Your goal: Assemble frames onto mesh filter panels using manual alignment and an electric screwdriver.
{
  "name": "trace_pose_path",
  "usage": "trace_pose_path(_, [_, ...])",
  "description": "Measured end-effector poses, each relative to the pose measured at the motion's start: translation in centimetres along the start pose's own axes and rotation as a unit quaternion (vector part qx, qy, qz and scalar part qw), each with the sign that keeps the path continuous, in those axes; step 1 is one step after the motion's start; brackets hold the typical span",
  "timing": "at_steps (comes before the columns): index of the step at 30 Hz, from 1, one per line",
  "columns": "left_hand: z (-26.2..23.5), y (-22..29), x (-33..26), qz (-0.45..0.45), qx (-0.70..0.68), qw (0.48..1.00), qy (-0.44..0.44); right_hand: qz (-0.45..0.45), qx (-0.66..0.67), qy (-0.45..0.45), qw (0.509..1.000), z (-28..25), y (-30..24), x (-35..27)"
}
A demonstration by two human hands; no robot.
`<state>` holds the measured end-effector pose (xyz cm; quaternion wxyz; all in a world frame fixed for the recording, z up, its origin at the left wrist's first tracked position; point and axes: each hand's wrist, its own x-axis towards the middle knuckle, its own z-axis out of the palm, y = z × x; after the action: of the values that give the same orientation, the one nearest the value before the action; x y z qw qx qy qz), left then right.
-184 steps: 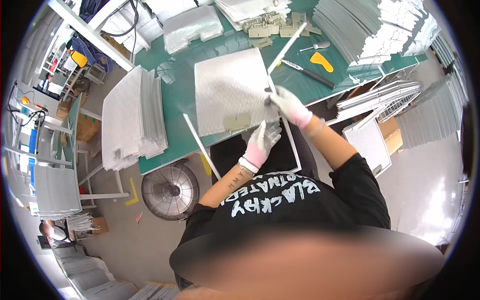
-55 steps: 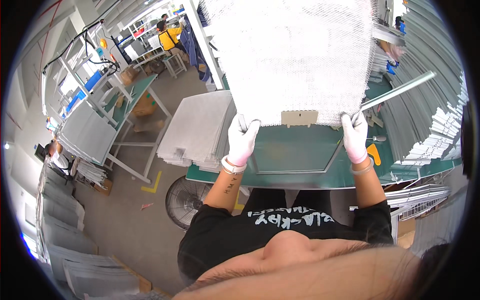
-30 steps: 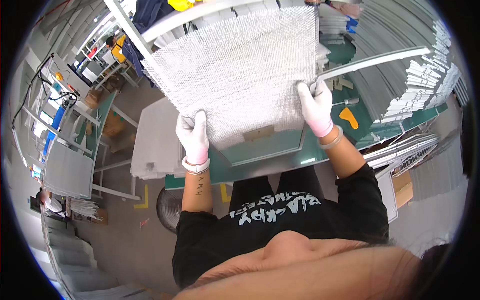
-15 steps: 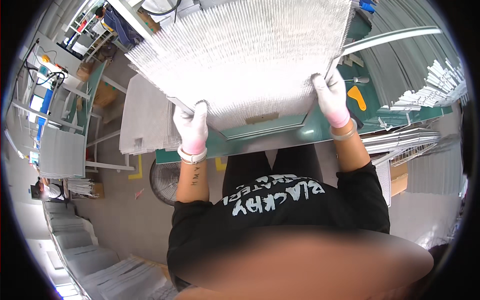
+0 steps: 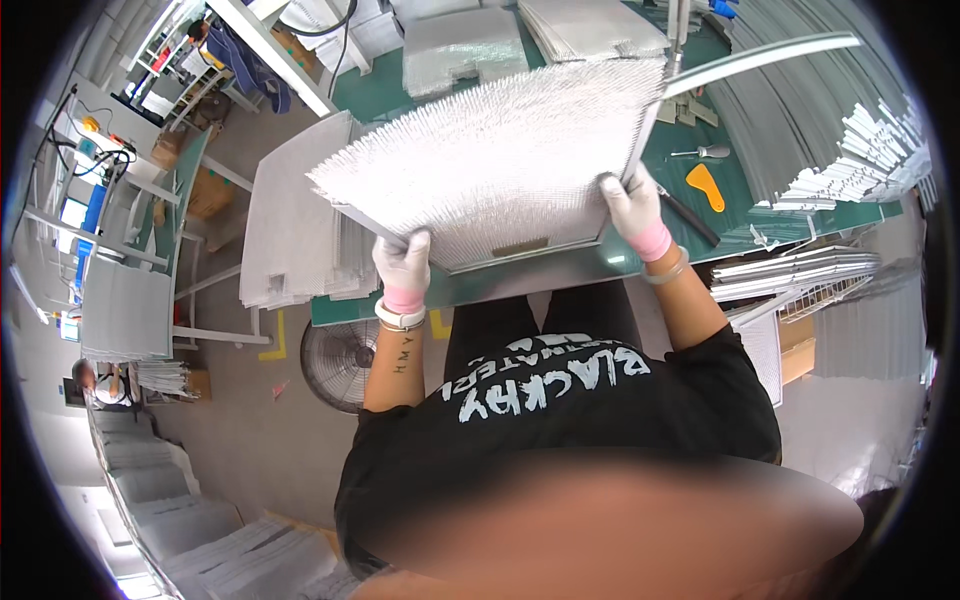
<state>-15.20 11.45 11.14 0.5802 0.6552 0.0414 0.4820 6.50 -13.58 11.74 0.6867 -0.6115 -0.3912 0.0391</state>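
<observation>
A silver mesh panel [image 5: 500,150] with a thin metal edge strip is tilted up over the green table [image 5: 740,170]. My left hand [image 5: 403,265], in a white glove with a pink cuff, grips its near left corner with the thumb on top. Gloved the same way, my right hand [image 5: 635,208] holds the right edge, thumb on the mesh and fingers beneath. A small rectangular cutout [image 5: 520,247] shows near the panel's lower edge. The fingers under the panel are hidden.
Stacked mesh sheets [image 5: 295,215] sit left; further stacks [image 5: 465,50] stand behind. Rightward lie a yellow scraper [image 5: 706,187], a screwdriver [image 5: 712,152], a dark-handled tool [image 5: 690,215] and long grey strips [image 5: 830,130]. A floor fan [image 5: 340,365] stands below. Another person [image 5: 240,55] is far left.
Both hands have brought the panel lower and nearer the table, closer together in the picture. Stacks at the back and the dark-handled tool have come into view.
</observation>
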Motion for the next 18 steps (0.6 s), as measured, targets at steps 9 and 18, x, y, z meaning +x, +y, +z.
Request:
trace_pose_path(9, [-1.6,-0.8,-0.2,-0.071,0.055,0.994,-0.067,0.006,0.005,-0.028,1.000,-0.5,1.2,-0.5])
trace_pose_path(18, [1.0,8.3,8.2,-0.003,0.017,1.000,-0.021,-0.030,0.028,0.035,0.999,-2.8,-8.4,6.4])
